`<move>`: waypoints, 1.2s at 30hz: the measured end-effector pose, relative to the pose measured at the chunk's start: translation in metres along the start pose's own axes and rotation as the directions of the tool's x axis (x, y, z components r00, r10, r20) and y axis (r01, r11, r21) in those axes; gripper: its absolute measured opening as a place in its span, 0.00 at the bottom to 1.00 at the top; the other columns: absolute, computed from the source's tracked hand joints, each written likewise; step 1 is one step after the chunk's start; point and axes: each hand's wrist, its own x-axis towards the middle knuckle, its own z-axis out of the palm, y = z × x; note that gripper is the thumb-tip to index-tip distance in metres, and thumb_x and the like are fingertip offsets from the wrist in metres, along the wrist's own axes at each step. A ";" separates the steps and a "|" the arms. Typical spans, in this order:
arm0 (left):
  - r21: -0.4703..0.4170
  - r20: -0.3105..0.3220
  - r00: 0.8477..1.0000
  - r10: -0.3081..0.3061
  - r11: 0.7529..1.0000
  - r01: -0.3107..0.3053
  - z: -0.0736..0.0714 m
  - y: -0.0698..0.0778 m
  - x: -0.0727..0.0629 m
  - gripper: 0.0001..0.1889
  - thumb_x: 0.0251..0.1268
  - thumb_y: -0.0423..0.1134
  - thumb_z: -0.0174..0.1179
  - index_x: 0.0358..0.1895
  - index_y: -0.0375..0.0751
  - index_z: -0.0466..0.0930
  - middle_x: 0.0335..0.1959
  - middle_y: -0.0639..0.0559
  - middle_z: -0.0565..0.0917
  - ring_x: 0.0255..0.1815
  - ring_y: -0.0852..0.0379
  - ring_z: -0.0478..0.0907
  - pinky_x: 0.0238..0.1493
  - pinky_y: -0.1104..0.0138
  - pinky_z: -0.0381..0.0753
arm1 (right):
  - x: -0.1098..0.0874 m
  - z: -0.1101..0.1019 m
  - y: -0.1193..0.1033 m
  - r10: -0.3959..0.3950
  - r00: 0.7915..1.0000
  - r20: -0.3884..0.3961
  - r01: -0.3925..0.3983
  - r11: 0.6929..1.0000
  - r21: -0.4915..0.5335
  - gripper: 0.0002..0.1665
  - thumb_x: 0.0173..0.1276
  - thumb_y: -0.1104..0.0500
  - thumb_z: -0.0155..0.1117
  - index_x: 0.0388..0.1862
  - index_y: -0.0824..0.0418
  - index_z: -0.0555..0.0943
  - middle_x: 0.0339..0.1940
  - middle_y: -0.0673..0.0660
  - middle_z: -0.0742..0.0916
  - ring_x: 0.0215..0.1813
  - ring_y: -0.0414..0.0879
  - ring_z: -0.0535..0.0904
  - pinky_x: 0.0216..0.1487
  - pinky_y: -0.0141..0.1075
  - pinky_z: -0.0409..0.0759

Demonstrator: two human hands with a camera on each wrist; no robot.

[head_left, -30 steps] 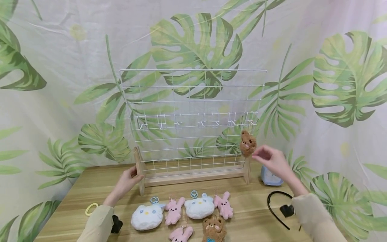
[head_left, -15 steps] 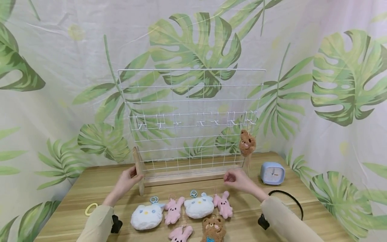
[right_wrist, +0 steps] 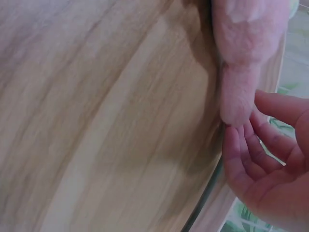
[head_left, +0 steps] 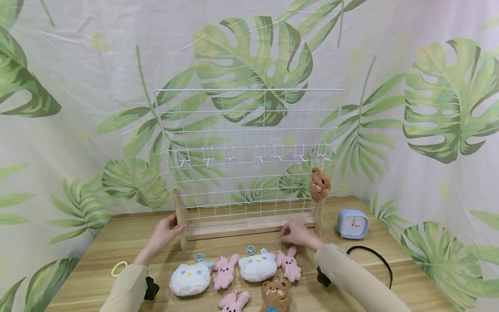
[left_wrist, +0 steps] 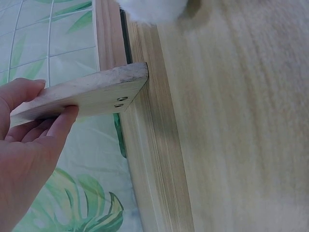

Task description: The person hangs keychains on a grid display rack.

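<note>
My left hand [head_left: 165, 234] grips the left wooden upright [left_wrist: 96, 92] of a white wire grid rack [head_left: 249, 227], thumb on one side and fingers on the other. My right hand [head_left: 299, 235] is low before the rack's right half, fingertips right at the thin chain of a pink bunny keychain [head_left: 289, 265]. In the right wrist view the curved fingers [right_wrist: 234, 150] surround one pink ear [right_wrist: 236, 96]; I cannot tell whether they pinch the chain, since the ear hides it. A brown bear keychain [head_left: 320, 185] hangs from the rightmost hook.
Two white plush keychains [head_left: 190, 279] with blue rings, more pink bunnies [head_left: 225, 272] and a brown bear [head_left: 276, 295] lie in front. Several white hooks [head_left: 260, 159] line the grid. A blue clock [head_left: 352, 224], black headband [head_left: 374, 255] and yellow ring [head_left: 118, 269] are at the sides.
My right hand has left the hanging bear and come down and left to the pink bunny's chain. The left hand stays on the upright.
</note>
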 end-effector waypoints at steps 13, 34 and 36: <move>0.001 -0.009 1.000 0.004 1.000 -0.004 0.001 0.001 0.000 0.33 0.74 0.34 0.55 0.73 0.18 0.53 0.69 0.21 0.66 0.70 0.29 0.67 0.65 0.48 0.77 | 0.003 0.013 -0.008 0.067 0.998 -0.018 -0.067 0.997 -0.035 0.14 0.56 0.66 0.70 0.12 0.64 0.83 0.06 0.46 0.76 0.11 0.34 0.64 0.17 0.24 0.63; -0.009 -0.005 1.000 0.016 1.000 -0.016 0.001 0.000 -0.002 0.33 0.74 0.33 0.55 0.73 0.18 0.52 0.68 0.21 0.67 0.70 0.29 0.68 0.65 0.49 0.78 | -0.027 -0.034 -0.031 -0.115 0.976 -0.185 0.120 0.993 0.018 0.07 0.55 0.69 0.68 0.23 0.58 0.81 0.24 0.52 0.87 0.26 0.31 0.77 0.30 0.23 0.79; -0.008 -0.007 1.000 0.019 1.000 -0.019 0.001 0.001 -0.002 0.33 0.74 0.33 0.55 0.73 0.18 0.52 0.68 0.21 0.67 0.69 0.28 0.68 0.64 0.49 0.78 | -0.032 -0.041 -0.036 -0.119 0.972 -0.204 0.125 0.992 0.018 0.07 0.55 0.69 0.69 0.24 0.59 0.81 0.25 0.52 0.88 0.27 0.32 0.80 0.31 0.24 0.80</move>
